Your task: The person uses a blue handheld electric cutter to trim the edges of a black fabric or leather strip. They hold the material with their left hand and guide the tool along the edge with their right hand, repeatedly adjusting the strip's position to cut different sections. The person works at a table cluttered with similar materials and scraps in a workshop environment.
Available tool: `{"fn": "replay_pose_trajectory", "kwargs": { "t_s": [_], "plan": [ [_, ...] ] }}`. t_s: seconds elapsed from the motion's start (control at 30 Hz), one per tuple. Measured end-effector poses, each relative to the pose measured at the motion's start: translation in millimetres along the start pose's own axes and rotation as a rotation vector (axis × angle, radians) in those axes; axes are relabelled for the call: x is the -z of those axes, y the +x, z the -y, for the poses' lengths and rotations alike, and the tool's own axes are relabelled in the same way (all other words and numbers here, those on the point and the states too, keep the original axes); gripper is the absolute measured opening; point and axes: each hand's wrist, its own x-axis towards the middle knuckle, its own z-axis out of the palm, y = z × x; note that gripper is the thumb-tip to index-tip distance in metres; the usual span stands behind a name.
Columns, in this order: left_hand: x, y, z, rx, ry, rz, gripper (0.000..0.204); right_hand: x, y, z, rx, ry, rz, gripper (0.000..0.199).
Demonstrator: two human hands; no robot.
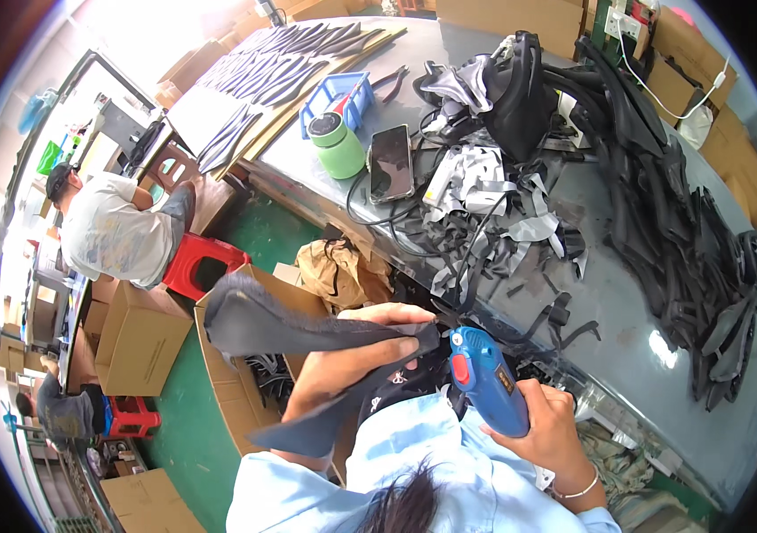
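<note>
My left hand [356, 355] grips a long curved dark grey fabric piece [290, 333] near its right end, holding it level in front of my chest. A second dark strip [307, 431] hangs below it. My right hand [543, 422] is closed around a blue handheld power tool [483, 377] with a red button. Its nose points up at the end of the fabric piece, close to my left fingers. Both hands are at the near edge of a grey worktable [627, 311].
The table holds black and grey fabric scraps [485, 222], a pile of black cut pieces [681, 231], a phone [390, 162], a green jar [336, 142], a blue bin [336, 93] and pliers. An open cardboard box [245, 382], a red stool [201, 262] and a seated person [116, 226] are left.
</note>
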Motion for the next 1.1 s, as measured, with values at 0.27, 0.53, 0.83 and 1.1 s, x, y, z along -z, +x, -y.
{"fn": "replay_pose_trajectory", "kwargs": {
  "t_s": [0.27, 0.53, 0.83, 1.1],
  "plan": [
    [10, 2, -10, 0.138, 0.189, 0.030, 0.031, -3, -4, -5, 0.050, -0.025, 0.059, 0.046],
    [18, 15, -5, 0.125, 0.471, 0.187, 0.030, -8, -3, 1, 0.092, -0.028, 0.075, 0.040],
    [11, 32, 7, -0.132, 0.757, 0.392, 0.033, -8, -1, 8, 0.129, -0.042, 0.064, 0.041],
    [8, 29, -8, -0.194, 0.534, 0.157, 0.039, -21, -5, 0, 0.001, 0.001, 0.062, 0.049]
  ]
}}
